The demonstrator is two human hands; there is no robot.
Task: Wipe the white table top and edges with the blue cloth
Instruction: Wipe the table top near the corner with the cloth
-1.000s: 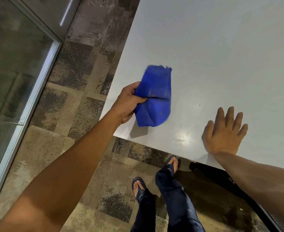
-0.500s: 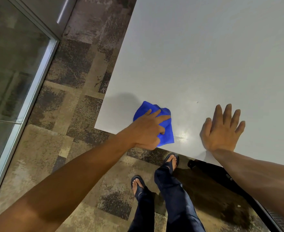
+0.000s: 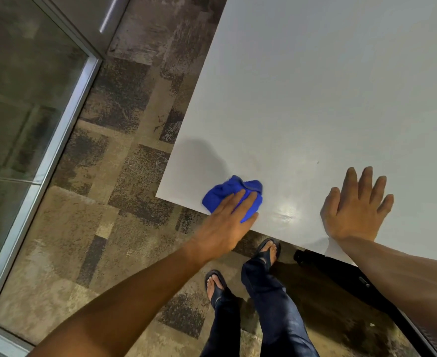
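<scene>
I record left hand (image 3: 227,222), fingers straight, pressing blue cloth (image 3: 226,189) on white table top (image 3: 315,99); right hand (image 3: 354,210) spread flat beside that grip.

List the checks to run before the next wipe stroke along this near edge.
1. Cloth under left hand: ok, straight fingers press it.
2. Cloth on the table: ok, at the near edge by the corner.
3. Path rightward free: not ok, right hand lies flat there.
4. Top spotless: not ok, a dark speck lies beyond the right hand.
5. Edge face clean: cannot tell, hidden from this view.
</scene>
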